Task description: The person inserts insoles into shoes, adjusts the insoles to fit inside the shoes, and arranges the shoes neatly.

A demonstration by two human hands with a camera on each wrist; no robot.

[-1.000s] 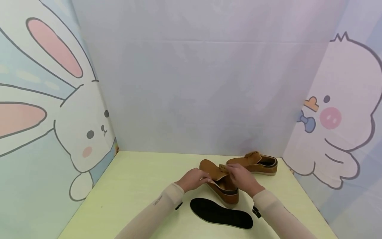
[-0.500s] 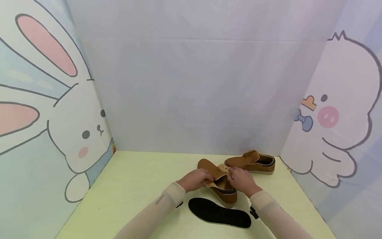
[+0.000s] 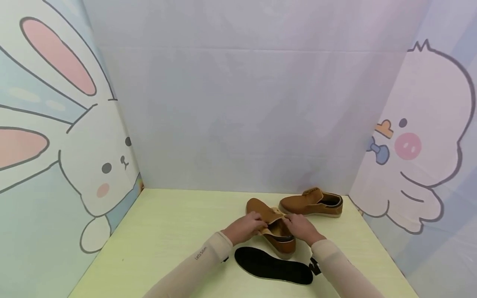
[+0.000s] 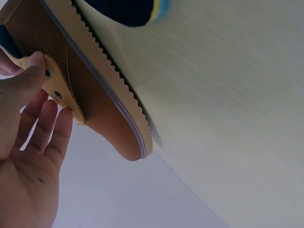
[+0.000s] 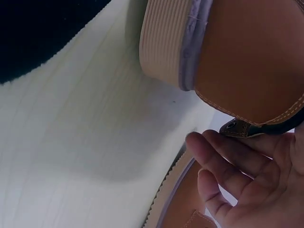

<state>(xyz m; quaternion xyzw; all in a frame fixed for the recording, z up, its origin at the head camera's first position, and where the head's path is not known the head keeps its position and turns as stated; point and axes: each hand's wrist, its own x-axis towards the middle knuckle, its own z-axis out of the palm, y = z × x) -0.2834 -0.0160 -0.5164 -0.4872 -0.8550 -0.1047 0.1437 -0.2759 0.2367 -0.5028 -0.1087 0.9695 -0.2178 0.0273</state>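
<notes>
A brown low shoe (image 3: 286,247) with a pale sole stands on the table, toe pointing away and to the left. My left hand (image 3: 244,227) is at the left edge of its opening; in the left wrist view, thumb and fingers pinch the tan eyelet flap (image 4: 61,92). On the opposite side my right hand (image 3: 302,227) holds the other eyelet flap (image 5: 235,127); its thumb is hidden in the right wrist view. Between the hands the shoe's mouth is spread. In front of the heel lies a black insole (image 3: 273,265), flat and touched by neither hand.
A second brown shoe (image 3: 305,203) stands behind and to the right, near the back wall. The pale yellow table (image 3: 179,223) is enclosed by a grey back wall (image 3: 238,124) and side walls printed with a rabbit and a chick.
The left flap is turned further outward, showing its tan inner side. My right hand has come slightly down and nearer along the right flap. The shoes and insole stay in place.
</notes>
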